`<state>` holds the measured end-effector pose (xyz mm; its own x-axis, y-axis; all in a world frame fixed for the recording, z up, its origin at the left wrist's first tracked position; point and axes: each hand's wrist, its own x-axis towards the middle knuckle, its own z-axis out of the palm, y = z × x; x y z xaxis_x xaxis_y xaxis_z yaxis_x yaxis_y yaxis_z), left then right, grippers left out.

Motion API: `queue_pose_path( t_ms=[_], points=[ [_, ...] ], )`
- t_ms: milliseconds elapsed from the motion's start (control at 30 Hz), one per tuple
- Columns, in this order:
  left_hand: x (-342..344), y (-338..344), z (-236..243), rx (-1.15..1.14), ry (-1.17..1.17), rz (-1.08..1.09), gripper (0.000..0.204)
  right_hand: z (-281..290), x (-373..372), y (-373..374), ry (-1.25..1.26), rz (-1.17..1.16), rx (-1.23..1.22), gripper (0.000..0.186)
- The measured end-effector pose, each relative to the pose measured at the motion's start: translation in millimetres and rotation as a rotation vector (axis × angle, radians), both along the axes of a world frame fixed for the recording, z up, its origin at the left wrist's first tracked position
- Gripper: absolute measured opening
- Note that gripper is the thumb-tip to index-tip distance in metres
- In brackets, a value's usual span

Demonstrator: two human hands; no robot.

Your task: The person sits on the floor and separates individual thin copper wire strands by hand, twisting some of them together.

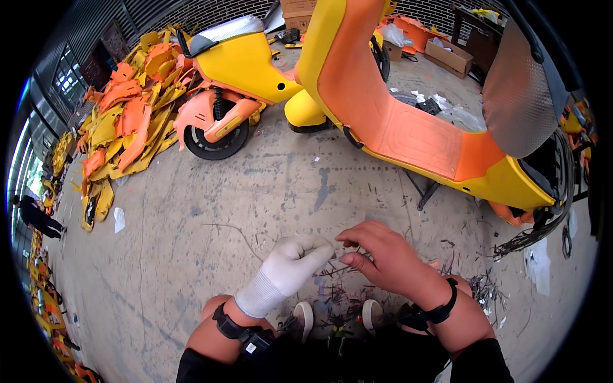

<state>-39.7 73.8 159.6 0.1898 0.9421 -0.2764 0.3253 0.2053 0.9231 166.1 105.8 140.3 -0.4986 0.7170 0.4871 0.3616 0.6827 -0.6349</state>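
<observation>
My left hand (292, 263), in a white knit glove, is closed in a pinch low in the middle of the view. What its fingertips hold, if anything, is too small to make out. A thin dark wire (237, 231) runs out to the left from behind the glove; whether it is gripped or lies on the floor I cannot tell. Just to the right, my bare right hand (383, 258) has its fingers curved, with thumb and forefinger apart near the glove's fingertips. Beneath both hands, dark wire scraps (335, 287) are scattered on the floor around my shoes (371, 316).
A yellow and orange scooter (421, 137) stands ahead on the right, a stand under it. Behind it is another scooter (246, 67). Loose body panels (131, 112) are heaped at the left. Cardboard boxes (449, 59) sit at the back. A person (39, 216) is at far left.
</observation>
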Motion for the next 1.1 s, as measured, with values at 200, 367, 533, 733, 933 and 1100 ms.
queue_pose_path(
  t_ms=[200,367,533,733,933,1100],
  points=[
    [6.0,-3.9,2.5,0.158,0.108,-0.07,0.019,-4.1,0.0,-4.4,0.032,0.06,-0.458,0.026],
    [4.0,-3.1,-5.2,0.94,0.552,-0.273,0.008,-5.0,6.8,5.5,0.463,0.207,-1.579,0.035],
    [5.5,-3.3,-1.5,0.886,0.561,-0.251,0.01,-4.4,10.9,7.4,0.468,0.207,-1.608,0.032],
    [6.9,-1.2,4.2,0.307,0.255,-0.071,0.017,3.1,0.7,-0.9,0.048,-0.003,-0.171,0.023],
    [12.2,-4.3,10.5,0.24,0.211,-0.099,0.015,-6.9,4.7,0.1,-0.059,0.027,-0.138,0.024],
    [9.9,-8.8,2.3,0.679,0.431,-0.223,0.011,-1.6,8.8,4.2,0.157,0.173,-1.28,0.032]
  ],
)
